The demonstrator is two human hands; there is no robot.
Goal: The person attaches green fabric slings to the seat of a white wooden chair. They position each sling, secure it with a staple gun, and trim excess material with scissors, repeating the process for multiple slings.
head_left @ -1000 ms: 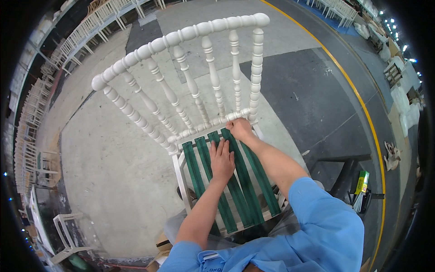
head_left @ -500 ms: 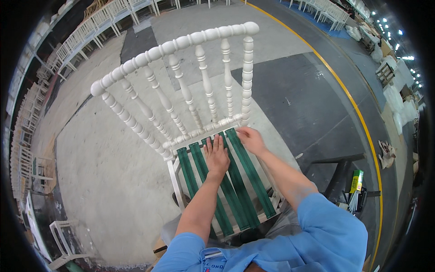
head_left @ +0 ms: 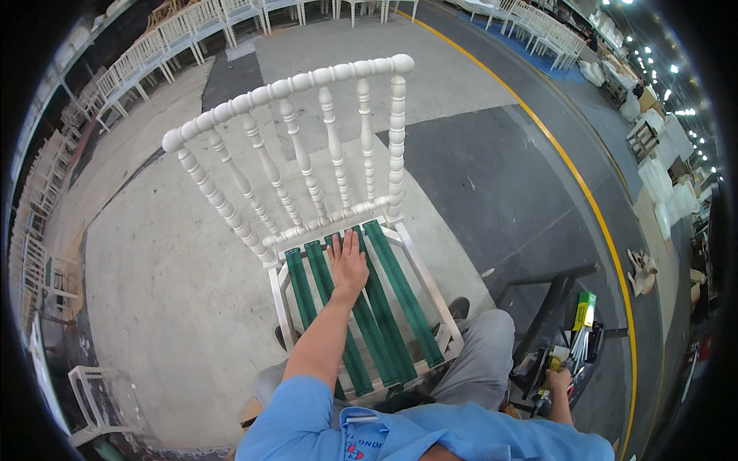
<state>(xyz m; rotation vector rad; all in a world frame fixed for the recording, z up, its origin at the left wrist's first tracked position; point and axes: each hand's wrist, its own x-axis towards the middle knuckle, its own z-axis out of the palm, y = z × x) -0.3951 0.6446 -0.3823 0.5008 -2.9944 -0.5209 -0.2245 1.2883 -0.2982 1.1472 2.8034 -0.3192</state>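
Note:
A white chair frame with turned spindles in its back (head_left: 289,88) stands before me. Green webbing straps (head_left: 403,296) run lengthwise over its seat frame (head_left: 427,269). My left hand (head_left: 348,265) lies flat on the middle straps near the backrest, fingers stretched out. Off to the right, my right hand (head_left: 560,379) is down among hand tools (head_left: 547,396) with yellow, red and black parts. Its fingers look closed, but what they grip is too small to make out. Beside it are a green and yellow box (head_left: 585,310) and some pale sticks (head_left: 580,346).
A dark stand (head_left: 550,303) is right of my knee. Rows of white chairs (head_left: 165,50) line the far left, with more chairs (head_left: 538,31) at the back right. A small white frame (head_left: 88,399) stands at lower left. A yellow line (head_left: 580,180) curves along the floor.
My right hand has left the strap's end by the backrest and moved down right to the tools. My left hand stays on the straps. The view has shifted slightly.

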